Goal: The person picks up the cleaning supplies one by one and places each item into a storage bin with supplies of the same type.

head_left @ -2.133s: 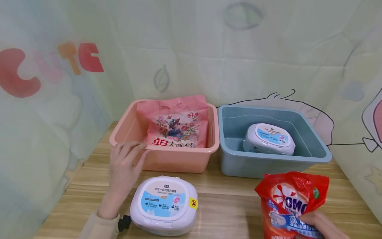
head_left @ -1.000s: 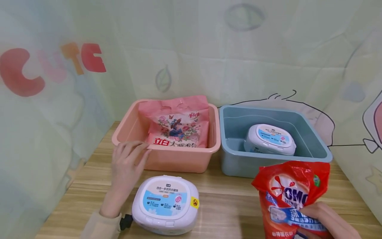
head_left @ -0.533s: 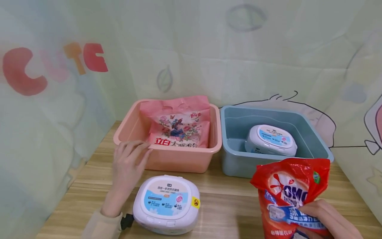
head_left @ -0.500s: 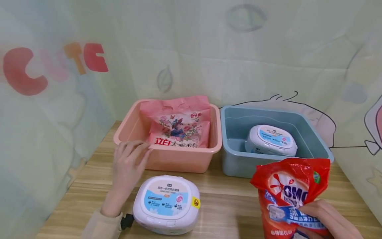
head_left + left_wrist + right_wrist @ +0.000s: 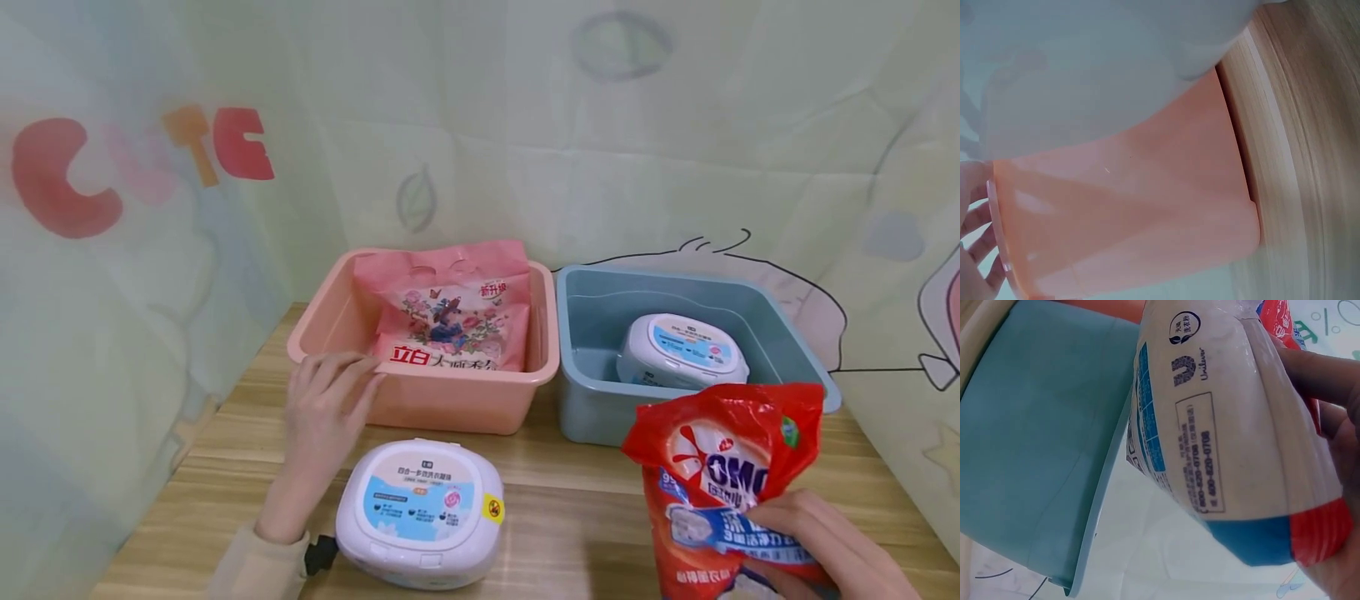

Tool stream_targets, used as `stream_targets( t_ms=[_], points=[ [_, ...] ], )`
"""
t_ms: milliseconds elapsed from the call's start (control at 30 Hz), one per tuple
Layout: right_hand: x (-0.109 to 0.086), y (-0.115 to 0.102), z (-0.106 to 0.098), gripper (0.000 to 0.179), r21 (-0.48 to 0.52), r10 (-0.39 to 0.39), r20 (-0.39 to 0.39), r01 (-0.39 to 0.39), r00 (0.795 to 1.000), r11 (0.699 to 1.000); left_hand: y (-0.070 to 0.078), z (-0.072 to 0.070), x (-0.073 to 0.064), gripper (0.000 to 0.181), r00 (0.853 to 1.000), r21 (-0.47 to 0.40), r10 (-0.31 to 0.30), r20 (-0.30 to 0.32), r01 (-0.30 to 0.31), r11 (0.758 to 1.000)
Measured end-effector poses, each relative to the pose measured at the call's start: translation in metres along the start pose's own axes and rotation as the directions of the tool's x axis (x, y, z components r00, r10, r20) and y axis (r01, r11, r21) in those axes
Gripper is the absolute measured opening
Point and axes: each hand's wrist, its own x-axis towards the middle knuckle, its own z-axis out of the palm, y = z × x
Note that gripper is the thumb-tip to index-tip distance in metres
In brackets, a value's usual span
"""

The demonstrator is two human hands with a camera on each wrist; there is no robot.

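My left hand (image 5: 326, 408) holds the front rim of a pink plastic bin (image 5: 450, 400), near its left corner. The left wrist view shows the fingers (image 5: 980, 240) at that rim. Inside the bin leans a pink bag (image 5: 450, 317) printed with flowers. My right hand (image 5: 817, 542) grips a red OMO laundry powder bag (image 5: 720, 475) by its right side, raised in front of a blue plastic bin (image 5: 637, 412). The right wrist view shows the bag's pale printed base (image 5: 1229, 425) beside the blue bin (image 5: 1041, 425). A white laundry-pod box (image 5: 682, 350) lies tilted in the blue bin.
A second white laundry-pod box (image 5: 420, 517) with a blue label stands on the wooden table (image 5: 555, 517), right of my left forearm. The two bins stand side by side against a printed cloth backdrop (image 5: 480, 125).
The red laundry powder bag has risen in my right hand and now overlaps the blue bin's front rim. My left hand keeps its place at the pink bin; the view shifts slightly.
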Motion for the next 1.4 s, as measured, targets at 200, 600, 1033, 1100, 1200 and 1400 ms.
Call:
stream_targets(
  t_ms=[200, 600, 1033, 1100, 1200, 1400],
  points=[
    [0.004, -0.004, -0.005, 0.072, -0.04, 0.013, 0.0, -0.013, 1.0, 0.999, 0.001, 0.002, 0.001, 0.036, 1.0, -0.004, 0.003, -0.028, -0.004, 1.0],
    [0.015, -0.01, -0.01, 0.076, -0.059, 0.033, 0.021, -0.032, 0.999, 0.998, 0.001, 0.001, 0.001, 0.035, 1.0, 0.0, -0.003, -0.03, 0.003, 1.0],
    [0.026, -0.006, -0.013, 0.057, 0.035, -0.062, 0.067, 0.06, 0.996, 0.998, 0.001, 0.002, 0.001, 0.034, 0.999, 0.003, -0.001, -0.033, 0.001, 1.0],
    [0.028, -0.007, -0.014, 0.055, 0.024, -0.073, 0.061, 0.071, 0.996, 0.997, 0.001, 0.002, 0.0, 0.034, 0.999, 0.006, 0.0, -0.032, 0.0, 1.0],
    [0.032, -0.009, -0.015, 0.053, 0.039, -0.095, 0.052, 0.093, 0.994, 0.995, 0.001, 0.002, 0.0, 0.034, 1.0, 0.006, -0.002, -0.027, 0.003, 1.0],
    [0.041, -0.015, -0.019, 0.052, 0.084, -0.179, 0.049, 0.175, 0.983, 0.981, 0.001, 0.001, 0.0, 0.034, 1.0, 0.004, -0.009, -0.018, 0.009, 1.0]
  ],
)
